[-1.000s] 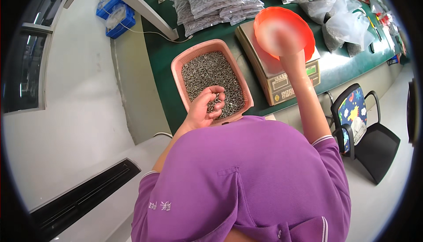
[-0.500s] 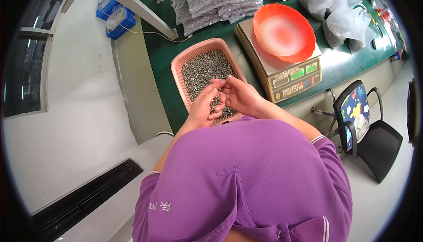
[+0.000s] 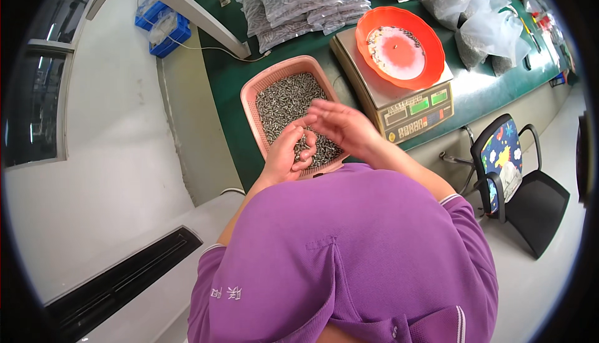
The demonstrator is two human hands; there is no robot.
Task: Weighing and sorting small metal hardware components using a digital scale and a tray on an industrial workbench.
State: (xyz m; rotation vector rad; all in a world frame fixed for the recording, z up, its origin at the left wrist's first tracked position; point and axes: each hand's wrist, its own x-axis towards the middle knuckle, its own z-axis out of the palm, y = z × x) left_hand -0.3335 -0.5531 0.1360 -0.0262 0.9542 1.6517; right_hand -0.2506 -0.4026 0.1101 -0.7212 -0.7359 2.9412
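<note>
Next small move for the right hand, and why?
Probably bring the right hand to the cupped left hand and pick off a few metal pieces: the left one curls around some, the right is loosely open close by, and the red bowl on the scale shows only scattered ones. Can't tell whether the right holds any.

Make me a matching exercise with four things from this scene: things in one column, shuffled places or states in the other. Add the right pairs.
Things
1. Pink basket
2. Red bowl
3. Left hand
4. Chair

Places or states
A. Fingers curled
B. On top of the scale
C. Black seat, patterned backrest
D. Covered inside with many small metal pieces, left of the scale

Pairs: 1-D, 2-B, 3-A, 4-C
</note>
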